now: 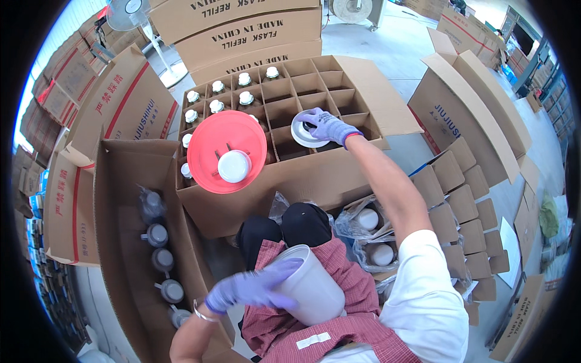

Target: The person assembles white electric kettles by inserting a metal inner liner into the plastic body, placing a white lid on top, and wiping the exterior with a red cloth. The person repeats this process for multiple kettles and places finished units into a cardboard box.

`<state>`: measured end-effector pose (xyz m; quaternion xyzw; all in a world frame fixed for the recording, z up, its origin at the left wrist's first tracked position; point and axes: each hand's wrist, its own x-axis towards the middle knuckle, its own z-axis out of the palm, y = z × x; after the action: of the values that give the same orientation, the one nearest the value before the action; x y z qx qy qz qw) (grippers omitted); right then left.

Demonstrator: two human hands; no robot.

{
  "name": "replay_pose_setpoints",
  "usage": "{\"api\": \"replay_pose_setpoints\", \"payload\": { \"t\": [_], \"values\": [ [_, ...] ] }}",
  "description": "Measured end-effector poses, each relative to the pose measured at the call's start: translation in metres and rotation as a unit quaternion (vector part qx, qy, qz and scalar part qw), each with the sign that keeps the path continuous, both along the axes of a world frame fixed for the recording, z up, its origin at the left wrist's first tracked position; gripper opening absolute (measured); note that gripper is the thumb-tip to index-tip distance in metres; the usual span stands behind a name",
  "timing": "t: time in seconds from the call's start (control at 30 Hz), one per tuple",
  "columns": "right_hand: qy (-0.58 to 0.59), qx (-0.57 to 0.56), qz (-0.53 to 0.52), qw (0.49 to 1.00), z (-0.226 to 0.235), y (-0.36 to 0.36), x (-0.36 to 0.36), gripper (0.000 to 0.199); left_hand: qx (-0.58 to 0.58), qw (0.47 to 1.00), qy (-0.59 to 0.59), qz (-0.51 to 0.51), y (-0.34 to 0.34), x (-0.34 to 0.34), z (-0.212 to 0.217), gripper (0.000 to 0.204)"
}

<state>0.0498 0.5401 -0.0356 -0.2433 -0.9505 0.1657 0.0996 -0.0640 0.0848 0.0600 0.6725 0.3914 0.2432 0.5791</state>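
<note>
My right hand (pixel 330 127), in a lavender glove, grips a round white ring-shaped plastic part (pixel 299 134) with a dark middle, over the front right cells of the divided carton (pixel 266 175). My left hand (pixel 257 287), gloved alike and slightly blurred, lies along the side of a whitish plastic cylinder (pixel 318 290), its fingers curved against it. That cylinder leans on my lap with its wide end up. A red round dish (pixel 203 151) rests over the carton's left cells, bearing a white cup-like lid (pixel 234 166). White-capped bottles (pixel 244 79) stand in several cells.
At the left, an open carton (pixel 130 163) holds several grey handled cups (pixel 162 260). Plastic-wrapped white-topped items (pixel 381 254) sit by my right knee, beside cardboard dividers (pixel 463 209). Stacked cartons (pixel 242 36) rise beyond, near a standing fan (pixel 128 13). Another open carton (pixel 466 115) stands right.
</note>
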Motion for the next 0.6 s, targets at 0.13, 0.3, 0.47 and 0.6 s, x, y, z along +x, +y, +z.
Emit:
{"api": "replay_pose_setpoints", "payload": {
  "t": [0.13, 0.3, 0.47, 0.6],
  "values": [
    [0.138, 0.059, -0.014, 0.989, 0.039, -0.056, 0.002, 0.052, 0.039, 0.998, 0.032, -0.039, 0.004, -0.004, 0.013, 0.059],
    [0.330, 0.063, 0.066, 0.939, 0.092, -0.152, 0.026, 0.057, 0.185, 0.969, 0.106, -0.124, 0.032, -0.016, 0.043, 0.046],
    [0.368, 0.092, 0.100, 0.920, 0.109, -0.229, 0.041, 0.067, -0.046, 0.920, -0.194, 0.337, 0.034, -0.022, -0.012, 0.064],
    [0.402, -0.058, 0.029, 0.913, 0.107, -0.289, 0.027, 0.059, 0.074, 0.875, -0.246, 0.410, 0.045, 0.001, 0.006, 0.086]
  ]
}}
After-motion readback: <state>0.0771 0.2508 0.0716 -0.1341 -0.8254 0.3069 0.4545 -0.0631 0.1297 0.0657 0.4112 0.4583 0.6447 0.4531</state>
